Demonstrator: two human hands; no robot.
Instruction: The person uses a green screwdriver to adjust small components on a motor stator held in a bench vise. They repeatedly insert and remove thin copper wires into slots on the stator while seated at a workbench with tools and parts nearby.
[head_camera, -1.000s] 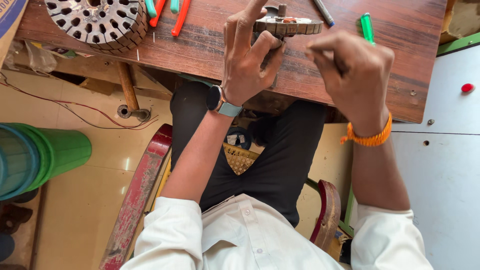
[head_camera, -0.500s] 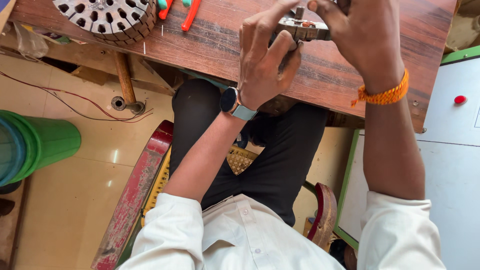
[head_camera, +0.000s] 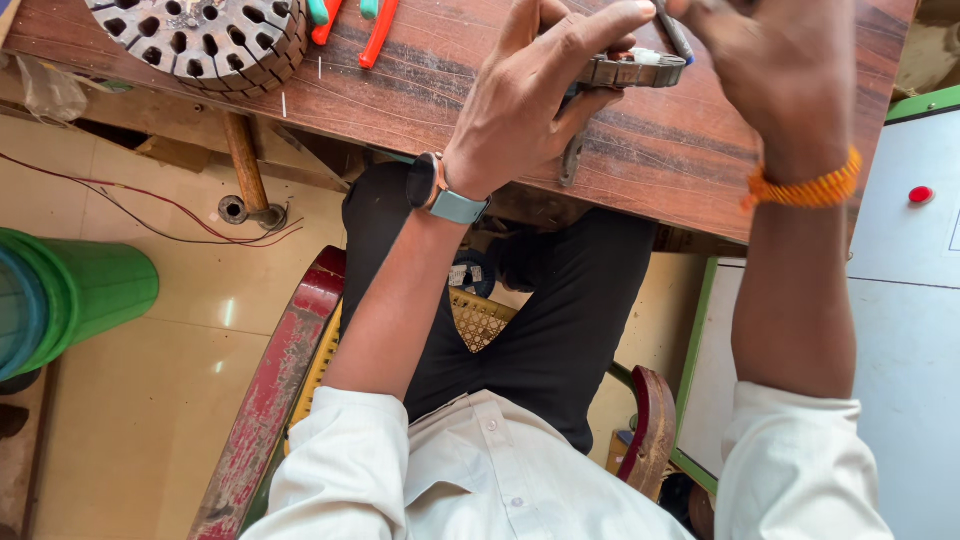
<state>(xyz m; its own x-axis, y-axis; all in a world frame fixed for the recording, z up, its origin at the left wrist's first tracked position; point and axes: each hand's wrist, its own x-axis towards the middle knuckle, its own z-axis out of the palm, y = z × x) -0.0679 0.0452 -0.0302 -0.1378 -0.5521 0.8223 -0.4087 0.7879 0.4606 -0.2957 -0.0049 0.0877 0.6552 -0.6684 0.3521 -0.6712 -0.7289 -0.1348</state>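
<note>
My left hand (head_camera: 545, 95), with a grey-strapped watch on the wrist, grips a flat round metal part (head_camera: 632, 72) just above the wooden table (head_camera: 450, 90). My right hand (head_camera: 775, 70), with an orange beaded band on the wrist, is closed on a thin dark tool (head_camera: 676, 34) whose tip meets the top of the metal part. The upper half of the right hand is cut off by the frame edge.
A round slotted metal stator core (head_camera: 205, 38) lies at the table's far left, with red and green handled tools (head_camera: 345, 20) beside it. A green bin (head_camera: 70, 295) stands on the floor at left. A grey cabinet with a red button (head_camera: 921, 194) is at right.
The view has shifted down, so the table and both hands sit higher in frame. My right hand has moved up over the metal part, and the left hand has kept its grip.
</note>
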